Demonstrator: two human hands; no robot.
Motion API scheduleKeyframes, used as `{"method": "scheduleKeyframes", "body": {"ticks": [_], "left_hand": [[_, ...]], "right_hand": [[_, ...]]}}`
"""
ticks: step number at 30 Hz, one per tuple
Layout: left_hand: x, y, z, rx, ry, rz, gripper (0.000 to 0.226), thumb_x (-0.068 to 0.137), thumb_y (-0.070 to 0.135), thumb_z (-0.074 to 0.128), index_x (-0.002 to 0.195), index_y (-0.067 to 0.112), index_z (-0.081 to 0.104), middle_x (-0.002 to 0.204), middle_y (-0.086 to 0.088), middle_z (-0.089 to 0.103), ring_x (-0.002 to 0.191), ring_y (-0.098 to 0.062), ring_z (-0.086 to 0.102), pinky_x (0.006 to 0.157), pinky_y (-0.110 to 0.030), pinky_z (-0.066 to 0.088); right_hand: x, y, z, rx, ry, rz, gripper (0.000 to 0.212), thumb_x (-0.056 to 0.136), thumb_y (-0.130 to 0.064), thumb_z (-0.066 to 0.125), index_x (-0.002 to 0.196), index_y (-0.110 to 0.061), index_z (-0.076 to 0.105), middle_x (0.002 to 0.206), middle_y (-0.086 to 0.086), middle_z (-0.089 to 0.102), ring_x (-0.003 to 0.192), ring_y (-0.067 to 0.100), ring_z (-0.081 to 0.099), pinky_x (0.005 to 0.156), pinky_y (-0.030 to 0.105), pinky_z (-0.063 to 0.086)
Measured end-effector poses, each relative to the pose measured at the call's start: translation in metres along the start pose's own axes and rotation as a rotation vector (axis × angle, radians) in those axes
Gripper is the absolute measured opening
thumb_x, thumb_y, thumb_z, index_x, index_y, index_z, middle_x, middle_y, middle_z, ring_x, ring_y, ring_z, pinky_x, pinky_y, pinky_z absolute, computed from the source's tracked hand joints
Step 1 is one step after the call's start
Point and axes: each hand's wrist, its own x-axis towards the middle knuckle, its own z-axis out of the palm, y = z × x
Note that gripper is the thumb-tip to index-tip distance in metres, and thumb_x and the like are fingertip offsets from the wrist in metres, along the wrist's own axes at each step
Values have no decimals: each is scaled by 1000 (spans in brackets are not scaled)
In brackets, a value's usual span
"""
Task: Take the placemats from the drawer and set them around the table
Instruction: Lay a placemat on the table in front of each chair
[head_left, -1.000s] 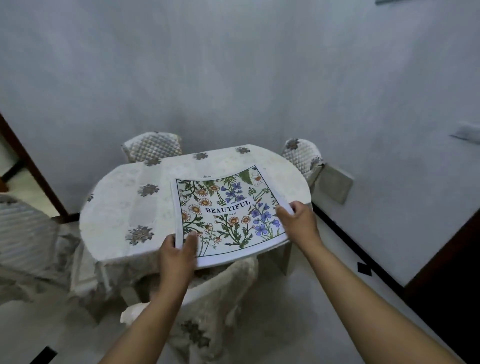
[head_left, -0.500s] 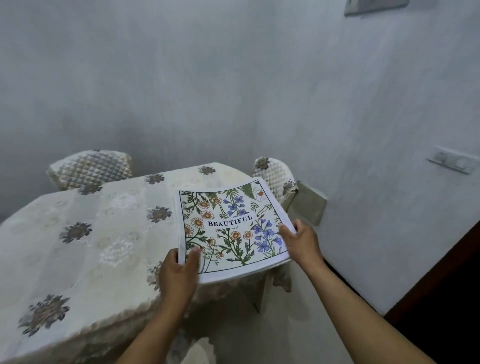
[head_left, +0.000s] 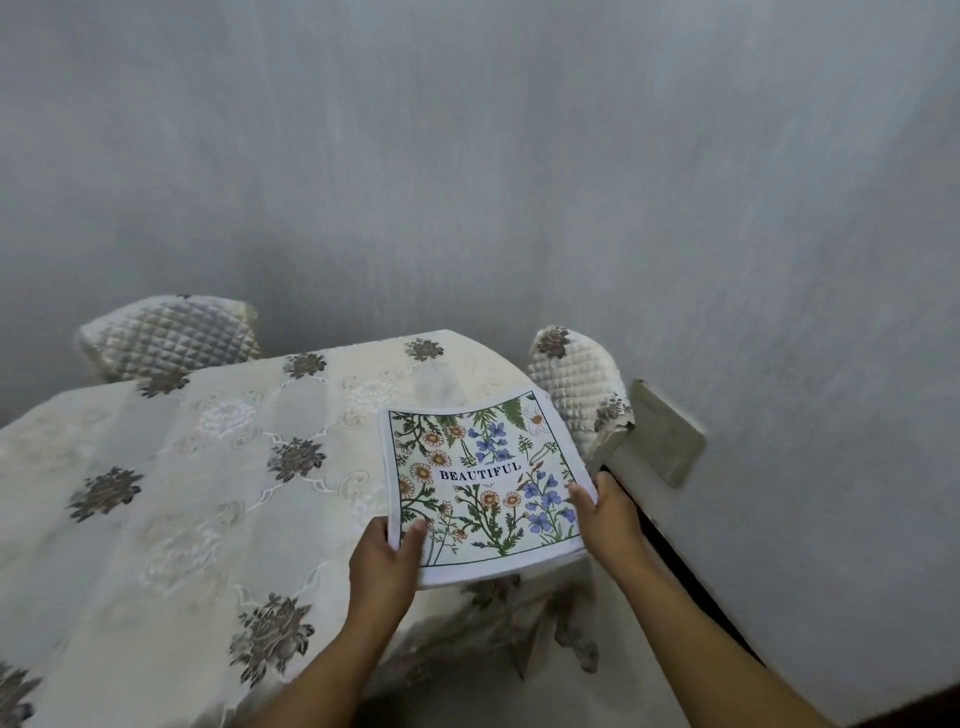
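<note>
Dim, flat indoor light; sharp around the fingers, wall beyond them smeared, frame edges bowed.

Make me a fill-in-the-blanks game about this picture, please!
The top of the placemats reads ____.
The left hand lays its ____ on top of them.
The tablecloth shows dark ____.
Behind it stand ____ quilted chairs.
Missing words: BEAUTIFUL, thumb, flowers, two.
</note>
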Motion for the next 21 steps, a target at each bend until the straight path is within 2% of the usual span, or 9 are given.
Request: {"method": "scheduleKeyframes", "body": {"ticks": [4,8,11,15,18,21], "left_hand": [[34,-16,50,91,33,-74,27,92,40,61,108,18,61,95,0,66,82,-16,62,64,-26,44],[58,-42,95,248,56,-138,26,90,44,62,97,19,62,87,1,66,76,-11,60,57,-22,40],[70,-67,120,363,73,-164,28,91,49,59,92,20,58,84,3,62,73,-10,57,55,-23,39],[79,-103,147,418,58,-311,29,89,50,61,93,21,56,88,3,62,77,-14,59,59,-28,44],[81,-117,158,419,47,-439,36,87,44,67,99,12,56,90,0,59,82,-21,59,65,-30,44],[86,-122,162,478,80,-475,43,83,40,71,105,8,54,96,-7,60,87,-25,57,72,-34,49]], "right_hand": [[65,40,26,-16,-82,-26,22,98,-29,55,101,-7,54,88,6,60,78,25,58,58,29,39],[116,83,54,-55,-190,-5,19,98,-28,54,92,-12,46,81,6,59,74,27,59,51,27,35],[140,112,78,-63,-260,47,20,98,-28,54,96,-8,50,84,10,62,72,27,57,57,32,39],[157,149,104,-75,-331,123,22,98,-25,55,96,-4,53,92,18,67,77,29,60,62,32,41],[161,161,110,-111,-336,147,20,96,-23,57,91,-5,51,94,21,65,73,26,54,62,31,38],[162,165,116,-229,-245,73,24,89,-21,66,95,-1,54,92,21,59,79,35,56,64,35,42]]}}
